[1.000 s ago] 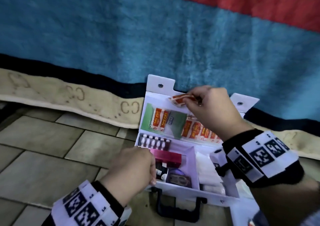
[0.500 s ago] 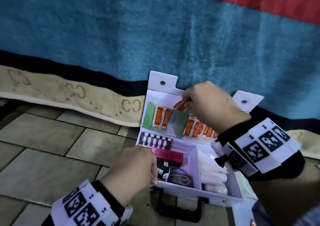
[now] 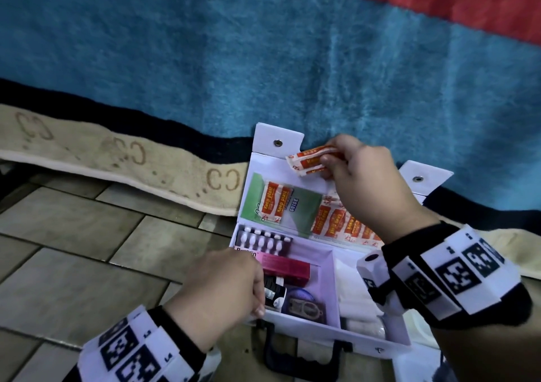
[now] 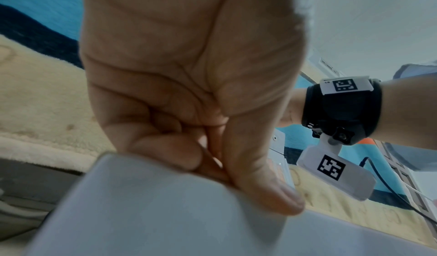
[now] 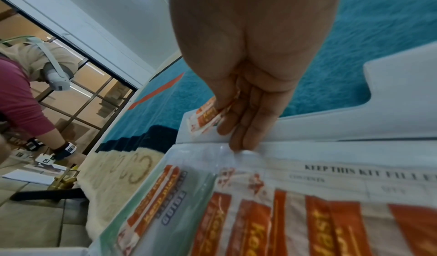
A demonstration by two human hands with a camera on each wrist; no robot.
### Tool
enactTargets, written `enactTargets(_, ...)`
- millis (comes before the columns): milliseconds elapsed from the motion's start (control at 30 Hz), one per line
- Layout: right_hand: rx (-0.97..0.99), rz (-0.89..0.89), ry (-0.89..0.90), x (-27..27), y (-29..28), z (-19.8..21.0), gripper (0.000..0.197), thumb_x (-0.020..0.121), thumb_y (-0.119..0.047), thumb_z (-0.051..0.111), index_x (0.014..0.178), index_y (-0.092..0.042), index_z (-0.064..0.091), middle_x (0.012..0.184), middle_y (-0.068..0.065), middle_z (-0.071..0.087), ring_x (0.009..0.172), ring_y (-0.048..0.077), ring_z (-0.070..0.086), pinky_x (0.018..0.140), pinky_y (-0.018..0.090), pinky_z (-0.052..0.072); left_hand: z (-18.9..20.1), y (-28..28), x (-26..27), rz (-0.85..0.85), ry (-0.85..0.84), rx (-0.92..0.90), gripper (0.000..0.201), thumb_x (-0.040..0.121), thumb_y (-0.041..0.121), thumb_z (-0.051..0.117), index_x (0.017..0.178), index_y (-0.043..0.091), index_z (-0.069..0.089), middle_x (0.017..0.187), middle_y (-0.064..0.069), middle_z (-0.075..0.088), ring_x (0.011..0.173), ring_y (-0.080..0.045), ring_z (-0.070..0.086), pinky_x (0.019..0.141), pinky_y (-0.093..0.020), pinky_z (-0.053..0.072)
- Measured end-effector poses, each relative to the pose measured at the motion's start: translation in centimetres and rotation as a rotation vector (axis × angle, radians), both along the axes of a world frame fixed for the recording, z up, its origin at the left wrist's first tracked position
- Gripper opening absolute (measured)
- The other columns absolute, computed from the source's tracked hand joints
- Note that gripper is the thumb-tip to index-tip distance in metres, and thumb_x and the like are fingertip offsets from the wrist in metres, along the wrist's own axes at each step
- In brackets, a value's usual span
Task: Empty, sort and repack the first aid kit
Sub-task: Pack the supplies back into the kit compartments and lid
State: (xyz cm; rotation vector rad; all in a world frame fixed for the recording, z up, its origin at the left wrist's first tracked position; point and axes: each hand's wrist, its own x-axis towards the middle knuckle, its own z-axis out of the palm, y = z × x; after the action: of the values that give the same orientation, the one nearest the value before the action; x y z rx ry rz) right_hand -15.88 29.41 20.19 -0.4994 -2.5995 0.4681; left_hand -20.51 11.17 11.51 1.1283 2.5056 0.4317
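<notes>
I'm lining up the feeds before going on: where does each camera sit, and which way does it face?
Head: worn high, facing forward and down at the open first aid kit; both hands show.
Left wrist: under the left hand, looking along it at the kit's white wall.
Right wrist: along the right hand, whose fingers pinch plaster strips.
Shared: head and right wrist both show those strips.

An open first aid kit (image 3: pixel 366 343) is set on the floor (image 3: pixel 73 250) before a blanket (image 3: pixel 263 59), with plasters (image 3: pixel 336 223) tucked in its raised lid (image 3: pixel 272 165).
</notes>
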Motion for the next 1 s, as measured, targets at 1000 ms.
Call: enactTargets(1000, 0.505, 0.02, -0.435, -1.4, -3.4, 0.6, 0.031, 0.084, -0.001, 0.046, 0.102, -0.018, 0.064, 0.102, 0.006, 0.065, 0.094, 0.031, 0.064, 0.064, 0.031, 0.038, 0.0, -0.2, 0.0, -0.001, -0.015, 0.005, 0.011, 0.066, 0.031, 0.075, 0.074, 0.037, 0.072, 0.072, 0.02, 0.071, 0.078, 0.004, 0.063, 0.075, -0.022, 0.052)
